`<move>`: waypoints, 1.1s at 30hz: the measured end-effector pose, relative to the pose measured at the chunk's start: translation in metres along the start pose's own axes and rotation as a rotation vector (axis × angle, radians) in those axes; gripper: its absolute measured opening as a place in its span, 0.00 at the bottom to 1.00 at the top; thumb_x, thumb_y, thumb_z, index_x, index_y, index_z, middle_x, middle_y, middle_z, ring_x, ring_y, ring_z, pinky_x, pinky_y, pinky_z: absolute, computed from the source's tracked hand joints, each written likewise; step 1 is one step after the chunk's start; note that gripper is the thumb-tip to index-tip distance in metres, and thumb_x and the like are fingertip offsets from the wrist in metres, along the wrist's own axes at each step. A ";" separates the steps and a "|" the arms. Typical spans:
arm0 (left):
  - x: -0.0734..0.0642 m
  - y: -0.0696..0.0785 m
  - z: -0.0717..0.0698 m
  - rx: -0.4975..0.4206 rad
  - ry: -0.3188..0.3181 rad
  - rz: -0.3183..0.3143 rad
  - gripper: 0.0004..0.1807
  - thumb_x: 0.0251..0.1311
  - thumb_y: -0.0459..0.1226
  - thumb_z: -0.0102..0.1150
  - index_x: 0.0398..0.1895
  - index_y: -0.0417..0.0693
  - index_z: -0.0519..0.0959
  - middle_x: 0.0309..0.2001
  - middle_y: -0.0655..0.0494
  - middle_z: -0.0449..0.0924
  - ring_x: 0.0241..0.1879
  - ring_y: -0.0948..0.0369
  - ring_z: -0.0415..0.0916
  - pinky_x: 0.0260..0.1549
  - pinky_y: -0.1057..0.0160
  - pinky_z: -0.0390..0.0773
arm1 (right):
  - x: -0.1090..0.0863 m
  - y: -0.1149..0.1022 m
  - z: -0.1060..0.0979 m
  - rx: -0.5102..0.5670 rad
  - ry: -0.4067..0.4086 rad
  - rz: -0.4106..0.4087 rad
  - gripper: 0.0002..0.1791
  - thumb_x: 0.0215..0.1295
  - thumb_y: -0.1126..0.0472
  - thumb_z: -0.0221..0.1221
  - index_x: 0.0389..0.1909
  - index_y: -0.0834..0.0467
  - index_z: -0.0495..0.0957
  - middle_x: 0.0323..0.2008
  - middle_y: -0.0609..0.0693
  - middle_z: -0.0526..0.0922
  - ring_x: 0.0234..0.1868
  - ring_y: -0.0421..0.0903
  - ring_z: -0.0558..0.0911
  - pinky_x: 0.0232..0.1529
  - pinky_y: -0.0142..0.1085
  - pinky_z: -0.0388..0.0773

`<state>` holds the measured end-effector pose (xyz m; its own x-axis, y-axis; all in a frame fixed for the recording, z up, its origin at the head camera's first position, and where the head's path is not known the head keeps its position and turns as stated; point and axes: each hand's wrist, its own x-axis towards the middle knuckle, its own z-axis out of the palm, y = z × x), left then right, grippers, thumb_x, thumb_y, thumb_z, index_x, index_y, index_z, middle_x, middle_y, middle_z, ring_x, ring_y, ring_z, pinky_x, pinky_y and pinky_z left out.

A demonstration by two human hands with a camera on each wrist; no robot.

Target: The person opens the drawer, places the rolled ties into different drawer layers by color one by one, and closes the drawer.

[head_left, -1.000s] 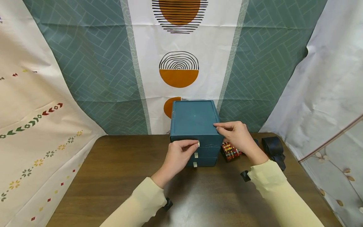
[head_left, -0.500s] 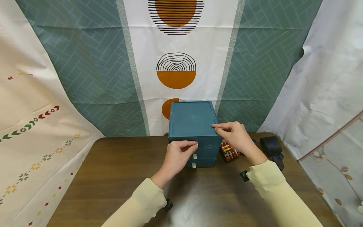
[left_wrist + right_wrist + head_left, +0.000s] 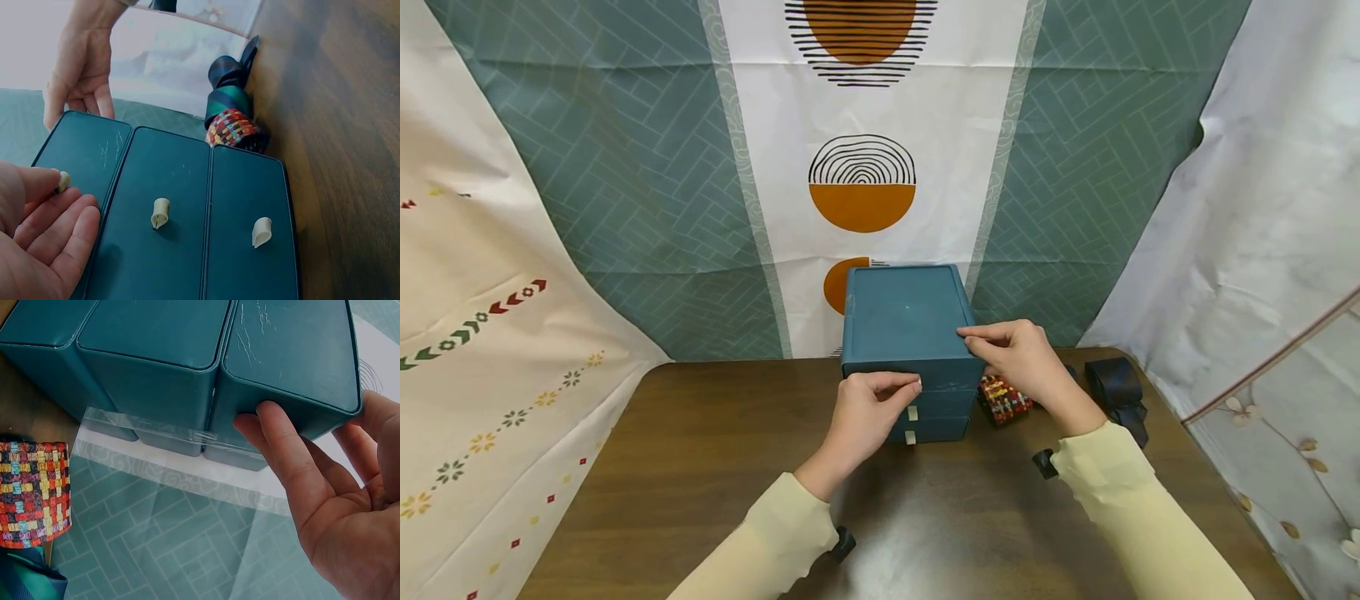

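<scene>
"What's the left hand (image 3: 865, 417) doing up there?"

"Pinching. Thumb and forefinger are closed on the top tab (image 3: 63, 181), the pale loop on the front of the top drawer (image 3: 951, 372). The other fingers bend loosely just below, palm turned toward the front."

"And the right hand (image 3: 1022, 358)?"

"It straddles the top right edge of the box (image 3: 906, 312), close to the front corner. One fingertip lies on the top, and others rest nearly straight against the side wall. The spread is narrow, a light touch rather than a clench. Both arms reach forward in pale sleeves."

"Where does the box stand?"

"At the far side of the table (image 3: 737, 467), upright, in front of the hung cloth (image 3: 1075, 150)."

"What's in the drawers?"

"I can't tell; the insides are hidden. The three fronts look level with one another. The middle tab (image 3: 160, 214) and bottom tab (image 3: 262, 232) stick out with no fingers on them, and the top front has white scratches (image 3: 111, 150)."

"And beside it?"

"On the right, a checked roll (image 3: 1003, 398) lies nearest, then a green roll (image 3: 228, 100), then a dark roll (image 3: 1116, 383)."
</scene>
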<state>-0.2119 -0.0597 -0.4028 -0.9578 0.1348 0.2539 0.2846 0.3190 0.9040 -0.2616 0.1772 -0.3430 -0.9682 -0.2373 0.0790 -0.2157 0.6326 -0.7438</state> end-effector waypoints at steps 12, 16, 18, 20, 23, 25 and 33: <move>-0.002 0.007 0.001 0.024 0.006 -0.006 0.11 0.56 0.46 0.63 0.41 0.57 0.86 0.37 0.66 0.86 0.35 0.71 0.82 0.37 0.69 0.82 | -0.002 0.001 -0.002 0.038 0.014 0.004 0.15 0.62 0.43 0.58 0.48 0.37 0.81 0.32 0.47 0.85 0.22 0.49 0.79 0.16 0.39 0.73; -0.003 0.009 0.001 0.030 0.007 -0.011 0.10 0.56 0.45 0.63 0.40 0.57 0.86 0.37 0.67 0.86 0.34 0.71 0.82 0.37 0.69 0.82 | -0.002 0.002 -0.002 0.057 0.016 -0.006 0.16 0.61 0.43 0.58 0.49 0.39 0.81 0.37 0.47 0.86 0.23 0.49 0.80 0.18 0.39 0.75; -0.003 0.009 0.001 0.032 0.002 -0.018 0.10 0.56 0.45 0.63 0.40 0.57 0.86 0.37 0.67 0.86 0.34 0.71 0.82 0.37 0.69 0.82 | -0.002 0.003 -0.002 0.068 0.007 0.000 0.17 0.61 0.43 0.59 0.50 0.39 0.81 0.40 0.47 0.85 0.24 0.49 0.80 0.18 0.39 0.75; -0.004 0.008 0.001 0.032 -0.004 -0.018 0.10 0.56 0.45 0.63 0.40 0.58 0.86 0.37 0.67 0.86 0.34 0.71 0.82 0.37 0.69 0.82 | -0.002 0.003 -0.003 0.079 -0.012 0.010 0.18 0.60 0.42 0.59 0.51 0.39 0.80 0.42 0.47 0.85 0.25 0.49 0.81 0.19 0.39 0.76; -0.004 0.007 0.001 0.034 -0.016 -0.016 0.10 0.56 0.46 0.63 0.40 0.59 0.86 0.37 0.67 0.85 0.34 0.70 0.82 0.37 0.69 0.82 | -0.003 0.004 -0.005 0.102 -0.047 0.020 0.20 0.61 0.42 0.58 0.53 0.40 0.79 0.48 0.50 0.83 0.29 0.47 0.84 0.24 0.38 0.79; -0.005 0.007 0.001 0.030 -0.025 -0.017 0.10 0.56 0.46 0.63 0.40 0.59 0.86 0.37 0.67 0.85 0.34 0.70 0.82 0.37 0.69 0.82 | -0.004 0.005 -0.006 0.108 -0.059 0.027 0.21 0.61 0.42 0.58 0.54 0.40 0.78 0.51 0.51 0.82 0.30 0.48 0.84 0.27 0.38 0.80; -0.005 0.008 -0.002 0.004 -0.022 -0.015 0.10 0.55 0.47 0.63 0.40 0.59 0.86 0.37 0.65 0.86 0.34 0.69 0.82 0.37 0.69 0.82 | -0.005 0.004 -0.005 0.106 -0.025 0.012 0.21 0.59 0.41 0.59 0.53 0.39 0.79 0.48 0.48 0.83 0.27 0.47 0.83 0.21 0.39 0.77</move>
<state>-0.2045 -0.0592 -0.3959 -0.9610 0.1501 0.2324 0.2699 0.3248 0.9065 -0.2581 0.1848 -0.3426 -0.9669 -0.2493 0.0546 -0.1887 0.5544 -0.8106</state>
